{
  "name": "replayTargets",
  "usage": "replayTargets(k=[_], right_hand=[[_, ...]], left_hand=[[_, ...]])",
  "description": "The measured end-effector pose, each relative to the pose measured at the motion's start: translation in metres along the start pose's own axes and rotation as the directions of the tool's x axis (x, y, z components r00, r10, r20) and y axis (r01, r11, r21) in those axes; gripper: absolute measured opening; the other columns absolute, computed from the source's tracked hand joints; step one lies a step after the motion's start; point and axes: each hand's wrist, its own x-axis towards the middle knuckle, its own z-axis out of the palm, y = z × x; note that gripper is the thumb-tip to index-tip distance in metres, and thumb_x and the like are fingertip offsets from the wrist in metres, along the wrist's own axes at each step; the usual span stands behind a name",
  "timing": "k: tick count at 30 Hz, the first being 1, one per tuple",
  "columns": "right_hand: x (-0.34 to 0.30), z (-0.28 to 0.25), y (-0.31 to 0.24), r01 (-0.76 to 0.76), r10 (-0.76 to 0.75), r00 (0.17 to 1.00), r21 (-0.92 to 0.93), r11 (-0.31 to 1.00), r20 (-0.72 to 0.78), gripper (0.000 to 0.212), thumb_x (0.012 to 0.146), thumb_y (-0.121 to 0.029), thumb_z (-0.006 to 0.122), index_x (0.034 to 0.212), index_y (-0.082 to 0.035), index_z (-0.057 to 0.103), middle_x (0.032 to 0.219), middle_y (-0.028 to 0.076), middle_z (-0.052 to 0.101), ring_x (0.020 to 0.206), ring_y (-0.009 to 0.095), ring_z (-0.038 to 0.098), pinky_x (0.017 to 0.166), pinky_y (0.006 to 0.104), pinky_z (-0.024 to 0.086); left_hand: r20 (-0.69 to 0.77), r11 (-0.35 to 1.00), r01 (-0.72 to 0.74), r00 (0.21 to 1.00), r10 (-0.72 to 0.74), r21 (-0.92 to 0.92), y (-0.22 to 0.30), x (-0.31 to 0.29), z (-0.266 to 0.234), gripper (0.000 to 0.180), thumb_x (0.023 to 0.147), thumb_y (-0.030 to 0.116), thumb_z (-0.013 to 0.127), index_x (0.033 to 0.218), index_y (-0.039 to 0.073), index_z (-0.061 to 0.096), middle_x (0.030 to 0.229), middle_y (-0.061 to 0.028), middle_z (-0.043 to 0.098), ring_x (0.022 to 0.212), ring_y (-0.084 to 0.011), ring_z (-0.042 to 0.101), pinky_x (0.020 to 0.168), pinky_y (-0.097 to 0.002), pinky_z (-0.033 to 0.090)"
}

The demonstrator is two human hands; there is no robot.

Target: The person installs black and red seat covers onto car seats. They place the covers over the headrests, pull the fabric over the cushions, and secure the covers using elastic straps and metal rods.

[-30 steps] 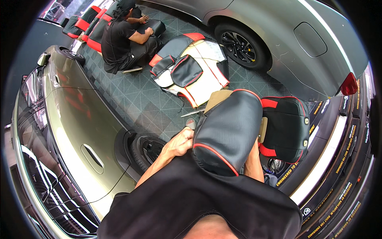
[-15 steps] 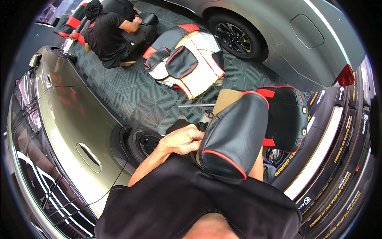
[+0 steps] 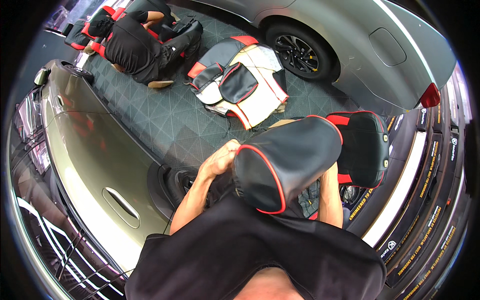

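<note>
The black cushion point(image 3: 295, 155) has swung round, its near end further left, between both hands. Two cars: one grey car point(image 3: 360, 45), one olive car point(image 3: 95, 165). Several long black boxes point(image 3: 422, 197), contents hidden. One crouching co-worker point(image 3: 140, 47), one cover pile point(image 3: 267, 95), one second cushion point(image 3: 362, 150). The left hand's point(image 3: 222, 157) fingers curl tightly on its edge; the right hand's point(image 3: 330, 174) fingers are hidden, so I cannot tell.

Patterned gray tile floor point(image 3: 145, 117) around you
A dark wall point(image 3: 37, 55) stands at ten o'clock, a tan car point(image 3: 85, 145) at nine, a silver car point(image 3: 357, 45) at two, long black boxes point(image 3: 432, 175) near four.
</note>
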Motion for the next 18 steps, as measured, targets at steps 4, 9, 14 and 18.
replayTargets(k=[4,9,14,18], right_hand=[[0.01,0.022,0.033,-0.109,0.107,0.991,0.018,0.994,0.081,0.032,0.108,-0.028,0.06,0.128,-0.004,0.067,0.117,0.011,0.074,0.094,0.02,0.071,0.075,0.0348,0.058],[0.033,0.022,0.068,-0.314,0.288,0.899,0.026,0.949,0.329,0.047,0.104,-0.033,0.061,0.139,-0.002,0.062,0.138,0.012,0.069,0.125,0.026,0.063,0.108,0.0473,0.049],[0.096,0.005,0.097,-0.47,0.446,0.819,-0.024,0.882,0.361,0.061,0.103,-0.031,0.065,0.158,-0.013,0.045,0.158,0.013,0.053,0.138,0.039,0.057,0.113,0.0704,0.039],[0.158,-0.015,0.145,-0.393,0.402,0.859,-0.096,0.915,0.317,0.052,0.109,-0.037,0.06,0.152,-0.01,0.051,0.152,0.012,0.058,0.136,0.034,0.059,0.115,0.0605,0.044]], left_hand=[[-0.074,0.692,0.43,0.818,-0.57,-0.58,-0.013,-0.027,-0.006,0.038,0.104,0.035,0.055,0.098,-0.001,0.064,0.081,-0.0034,0.063,0.075,-0.0182,0.056,0.069,-0.0332,0.047],[-0.072,0.489,0.417,0.7,-0.71,-0.767,-0.045,-0.048,-0.005,0.042,0.104,0.039,0.055,0.099,-0.002,0.065,0.084,-0.0041,0.064,0.077,-0.018,0.057,0.071,-0.033,0.048],[-0.098,0.41,0.355,0.645,-0.758,-0.84,-0.118,-0.076,0.03,0.047,0.104,0.043,0.055,0.1,-0.002,0.065,0.086,-0.0049,0.065,0.079,-0.0179,0.058,0.072,-0.0328,0.048],[-0.128,0.374,0.296,0.608,-0.783,-0.879,-0.207,-0.101,0.073,0.05,0.103,0.046,0.055,0.101,-0.003,0.066,0.088,-0.0055,0.066,0.081,-0.0177,0.059,0.074,-0.0326,0.048]])
